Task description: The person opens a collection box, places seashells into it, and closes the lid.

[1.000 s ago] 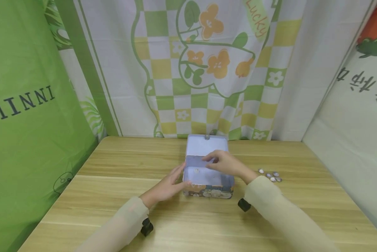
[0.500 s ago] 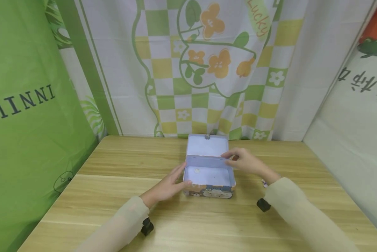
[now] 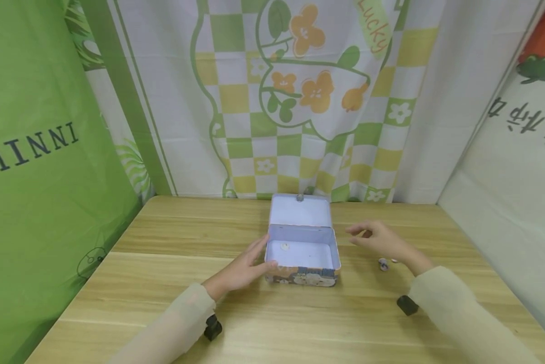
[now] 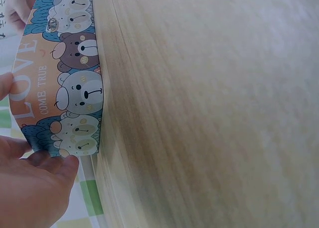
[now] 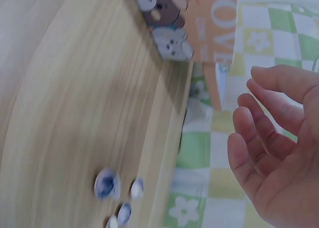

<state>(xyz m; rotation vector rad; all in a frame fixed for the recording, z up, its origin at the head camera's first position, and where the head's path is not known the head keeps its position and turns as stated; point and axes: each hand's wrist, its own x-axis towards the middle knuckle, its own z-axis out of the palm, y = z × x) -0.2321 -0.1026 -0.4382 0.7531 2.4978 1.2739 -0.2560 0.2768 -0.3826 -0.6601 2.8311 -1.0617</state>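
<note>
A hinged tin box (image 3: 303,277) with a lavender inside stands on the table, its lid (image 3: 300,210) tipped back. Its orange front (image 4: 37,93) carries cartoon bears and the word LOVE. At the box's near left corner is my left hand (image 3: 242,265), thumb on the front rim and fingers against the left side. A small whitish shell-like piece (image 3: 284,246) lies inside the box. My right hand (image 3: 381,242) hovers right of the box, fingers loosely bent around nothing. Near its wrist lies a larger blue-and-white shell-like piece (image 5: 106,184), with smaller ones (image 5: 136,187) beside it.
The wooden table (image 3: 172,303) ends at a patterned curtain (image 3: 295,101) behind the box. Green cloth (image 3: 49,202) hangs on the left and white cloth (image 3: 504,202) on the right. A thin dark cord (image 3: 90,260) shows past the table's left edge.
My right hand has moved right, from over the box's inside to beyond its right side. The shell-like pieces are now partly hidden by that wrist. My left hand and the box have stayed put.
</note>
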